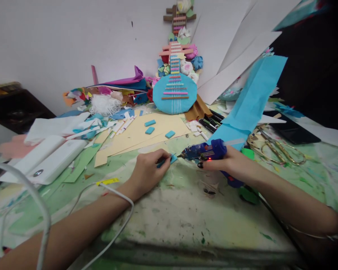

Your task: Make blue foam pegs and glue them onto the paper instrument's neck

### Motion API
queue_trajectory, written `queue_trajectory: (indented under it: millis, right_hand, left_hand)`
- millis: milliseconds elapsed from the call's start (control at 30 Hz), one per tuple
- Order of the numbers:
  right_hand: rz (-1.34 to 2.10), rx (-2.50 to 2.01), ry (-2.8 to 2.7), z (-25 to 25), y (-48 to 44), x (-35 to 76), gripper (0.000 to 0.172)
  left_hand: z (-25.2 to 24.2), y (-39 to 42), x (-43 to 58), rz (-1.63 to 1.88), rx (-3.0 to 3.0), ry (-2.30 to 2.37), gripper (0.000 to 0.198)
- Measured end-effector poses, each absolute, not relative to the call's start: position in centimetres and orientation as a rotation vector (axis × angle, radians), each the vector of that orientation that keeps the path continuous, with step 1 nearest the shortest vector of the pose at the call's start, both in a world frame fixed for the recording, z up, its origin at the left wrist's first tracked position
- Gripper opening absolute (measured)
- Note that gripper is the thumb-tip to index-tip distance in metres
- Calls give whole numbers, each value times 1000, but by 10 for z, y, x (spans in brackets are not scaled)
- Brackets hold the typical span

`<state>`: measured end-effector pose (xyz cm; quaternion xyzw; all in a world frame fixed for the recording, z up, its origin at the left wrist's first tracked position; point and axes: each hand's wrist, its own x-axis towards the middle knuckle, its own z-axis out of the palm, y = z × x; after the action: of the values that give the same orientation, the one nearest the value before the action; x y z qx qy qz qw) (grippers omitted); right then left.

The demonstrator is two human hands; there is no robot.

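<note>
My left hand rests on the paint-stained table with its fingers pinched on a small blue foam piece. My right hand is wrapped round a blue hot glue gun, whose red light is on. The gun's nozzle points left and sits right at the blue piece. Three more small blue pieces lie on a tan paper sheet just beyond my hands.
A paper guitar model leans on the wall behind. A long light-blue paper strip, gold scissors and a dark phone lie at right. White power banks, paper scraps and a white cable are at left.
</note>
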<state>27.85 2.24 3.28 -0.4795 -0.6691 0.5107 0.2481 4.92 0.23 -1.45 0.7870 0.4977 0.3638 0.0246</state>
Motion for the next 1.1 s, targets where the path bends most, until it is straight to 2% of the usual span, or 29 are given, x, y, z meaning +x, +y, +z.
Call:
queue_trajectory:
  millis: [433,567,867,1100]
  right_hand:
    - [1407,-1187,-1870,15,17,256,4]
    - [1399,-1145,-1876,12,19,257,9]
    - [1290,-1367,-1879,15,21,265,9]
    - [1279,-1288,-1899,12,20,263,6]
  left_hand:
    - [-11,3,50,1139,2191,1573,12]
    - [-9,2,50,1117,2157,1568,13]
    - [-12,3,48,1124,2145,1563,13]
    - [-11,2,48,1121,2186,1570,14]
